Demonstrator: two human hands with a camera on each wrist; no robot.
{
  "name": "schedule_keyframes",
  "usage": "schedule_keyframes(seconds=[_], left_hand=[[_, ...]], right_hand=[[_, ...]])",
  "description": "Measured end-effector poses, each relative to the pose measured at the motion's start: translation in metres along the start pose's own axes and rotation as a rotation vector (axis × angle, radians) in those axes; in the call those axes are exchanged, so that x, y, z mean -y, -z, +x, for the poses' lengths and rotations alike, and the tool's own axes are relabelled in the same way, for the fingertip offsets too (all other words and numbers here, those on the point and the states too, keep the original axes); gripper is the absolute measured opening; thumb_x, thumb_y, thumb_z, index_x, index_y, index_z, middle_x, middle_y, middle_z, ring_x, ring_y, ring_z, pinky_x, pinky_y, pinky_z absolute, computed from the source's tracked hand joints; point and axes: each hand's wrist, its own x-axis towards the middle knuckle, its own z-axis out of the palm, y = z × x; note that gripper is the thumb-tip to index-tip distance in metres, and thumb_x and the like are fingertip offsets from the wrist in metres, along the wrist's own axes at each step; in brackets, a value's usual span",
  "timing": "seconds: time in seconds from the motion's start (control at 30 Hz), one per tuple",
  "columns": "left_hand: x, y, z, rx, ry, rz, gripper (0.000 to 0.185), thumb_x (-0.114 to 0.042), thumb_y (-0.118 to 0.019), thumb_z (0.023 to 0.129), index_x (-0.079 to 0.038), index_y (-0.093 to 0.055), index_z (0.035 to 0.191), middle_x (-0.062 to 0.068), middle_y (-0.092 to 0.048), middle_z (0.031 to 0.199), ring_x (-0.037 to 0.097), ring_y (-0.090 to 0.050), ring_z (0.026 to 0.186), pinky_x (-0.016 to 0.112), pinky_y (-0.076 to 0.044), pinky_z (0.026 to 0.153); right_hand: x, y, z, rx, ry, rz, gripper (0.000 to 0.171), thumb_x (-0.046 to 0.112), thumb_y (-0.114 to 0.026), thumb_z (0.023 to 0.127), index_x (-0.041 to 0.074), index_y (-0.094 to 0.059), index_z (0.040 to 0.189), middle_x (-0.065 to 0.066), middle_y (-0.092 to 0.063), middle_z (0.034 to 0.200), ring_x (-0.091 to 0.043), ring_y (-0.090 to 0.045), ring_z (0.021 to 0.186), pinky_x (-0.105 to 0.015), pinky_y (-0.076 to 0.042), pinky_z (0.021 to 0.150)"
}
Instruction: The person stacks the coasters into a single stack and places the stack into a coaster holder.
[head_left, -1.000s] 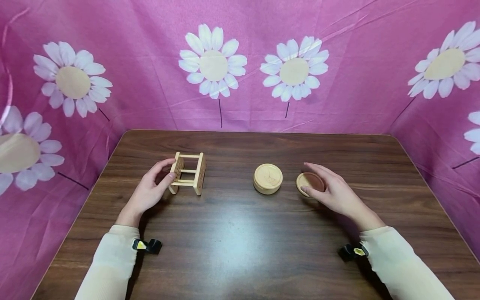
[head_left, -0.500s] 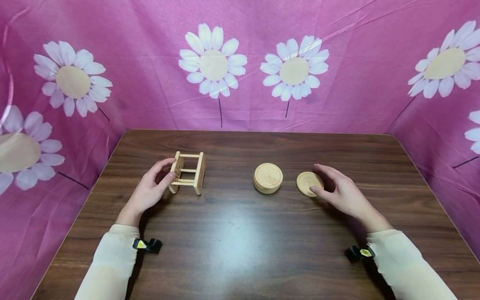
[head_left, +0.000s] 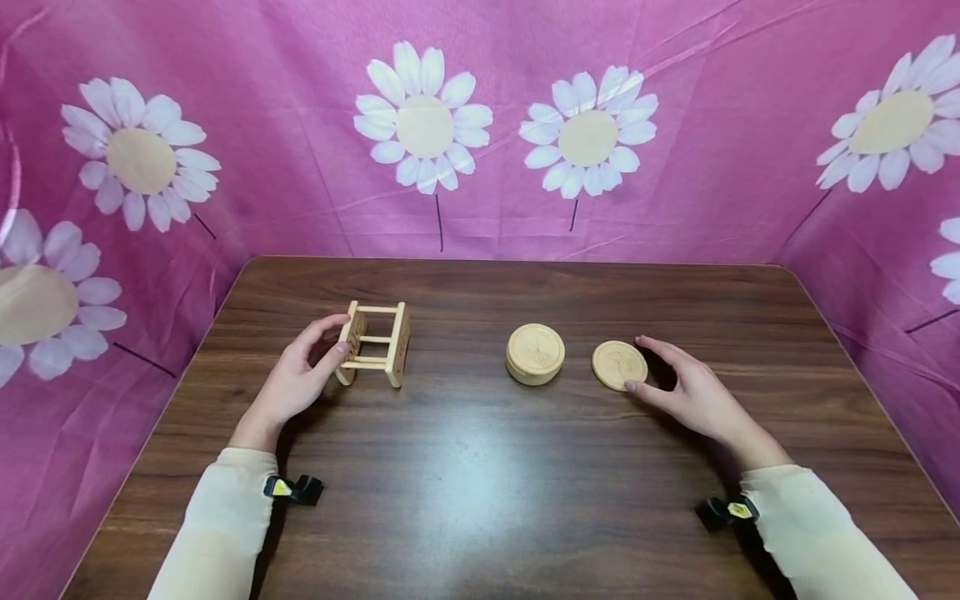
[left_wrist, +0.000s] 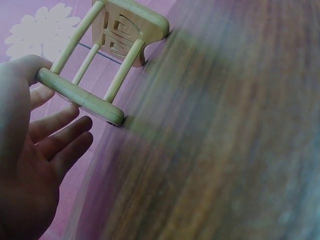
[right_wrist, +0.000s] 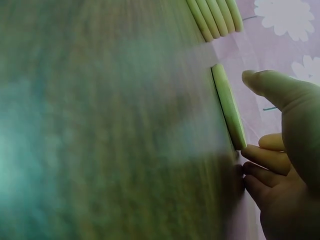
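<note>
On the left of the table stands a small pale wooden rack [head_left: 377, 340] with carved side panels joined by round rods. My left hand [head_left: 297, 377] holds its left panel, thumb at the near end and fingers at the far end. A round wooden coaster [head_left: 619, 366] lies flat on the right. Beside it is my right hand [head_left: 693, 393], with thumb and fingers spread around its right side. In the right wrist view, the thumb is off the coaster and a fingertip is close to its edge; contact is unclear. Several stacked coasters [head_left: 536, 354] sit between rack and single coaster.
The dark wood-grain table [head_left: 465, 492] reflects a bright glare at its front middle. A pink cloth [head_left: 495, 225] with white flowers hangs behind the table and along both sides.
My right hand has drawn back to the right, uncovering the single coaster, which lies flat. The left hand and the rack keep their places.
</note>
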Motion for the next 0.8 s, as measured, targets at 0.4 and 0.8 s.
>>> schedule_keyframes(seconds=[0.4,0.8], left_hand=[[-0.002,0.000,-0.001,-0.004,-0.004,0.011,0.042,0.002,-0.059,0.107,0.004,-0.056,0.149,0.034,-0.066,0.135,-0.001,-0.062,0.115,0.005,-0.049,0.097],[0.000,-0.001,0.000,-0.009,-0.006,0.004,0.042,0.003,-0.058,0.107,0.004,-0.056,0.149,0.034,-0.067,0.134,-0.001,-0.063,0.114,0.006,-0.049,0.096]], right_hand=[[-0.001,-0.007,-0.004,-0.007,0.019,-0.013,0.079,0.022,-0.090,0.088,-0.001,-0.053,0.154,-0.033,-0.055,0.154,-0.056,-0.047,0.144,-0.075,-0.041,0.113],[-0.001,-0.013,-0.006,-0.049,0.063,-0.028,0.082,0.018,-0.093,0.083,-0.002,-0.054,0.152,-0.035,-0.056,0.152,-0.055,-0.049,0.141,-0.074,-0.042,0.111]])
